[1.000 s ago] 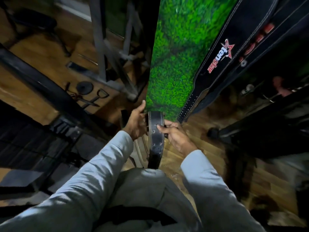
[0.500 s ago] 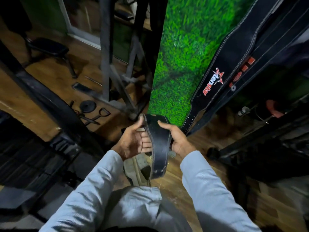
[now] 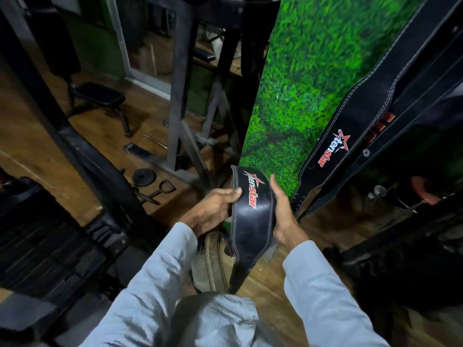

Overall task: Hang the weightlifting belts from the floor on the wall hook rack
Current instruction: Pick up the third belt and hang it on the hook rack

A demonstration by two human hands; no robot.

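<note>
I hold a black leather weightlifting belt (image 3: 253,216) with a red and white star logo in front of me, its wide back panel facing up and its tail hanging down toward my lap. My left hand (image 3: 213,211) grips its left edge, thumb on top. My right hand (image 3: 281,216) holds its right edge with the fingers wrapped underneath. Two more black belts hang on the right against the green grass-patterned wall (image 3: 313,78): one with the same logo (image 3: 350,136), another behind it (image 3: 411,108). The hook rack is out of view.
A steel machine frame (image 3: 180,103) stands just left of the green wall. A small weight plate (image 3: 144,177) and a cable handle (image 3: 164,189) lie on the wooden floor. A black bench (image 3: 100,97) sits at back left, dark equipment at right.
The belt has been turned so its logo side faces up, and raised slightly. My left thumb moved onto its top. The view tilted upward.
</note>
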